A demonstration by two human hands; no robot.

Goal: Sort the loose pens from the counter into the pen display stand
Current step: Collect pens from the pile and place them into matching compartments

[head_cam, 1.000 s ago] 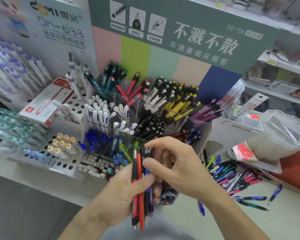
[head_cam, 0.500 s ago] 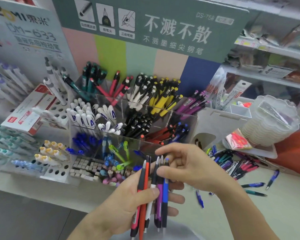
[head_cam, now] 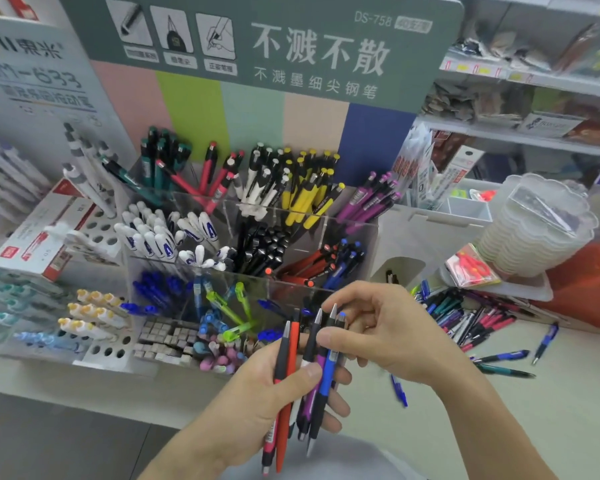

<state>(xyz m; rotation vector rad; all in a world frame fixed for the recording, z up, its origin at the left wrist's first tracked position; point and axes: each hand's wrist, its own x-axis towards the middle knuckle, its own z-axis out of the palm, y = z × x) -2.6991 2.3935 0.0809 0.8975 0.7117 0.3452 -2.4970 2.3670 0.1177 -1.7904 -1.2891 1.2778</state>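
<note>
The pale desk (head_cam: 499,427) carries a clear acrylic pen display stand (head_cam: 347,233), its compartments packed by colour: teal, red, white, yellow and purple pens at the back, black and red-blue ones in the middle, blue and green ones in front. Right of the stand, a heap of loose pens (head_cam: 471,317) lies on the desk, with a few single pens scattered nearer the edge. In front of the stand, the left hand (head_cam: 257,400) grips a bundle of pens (head_cam: 303,379) upright, thumb curled across them. The right hand (head_cam: 392,337) pinches the top of the blue pen (head_cam: 326,379) in that bundle.
</note>
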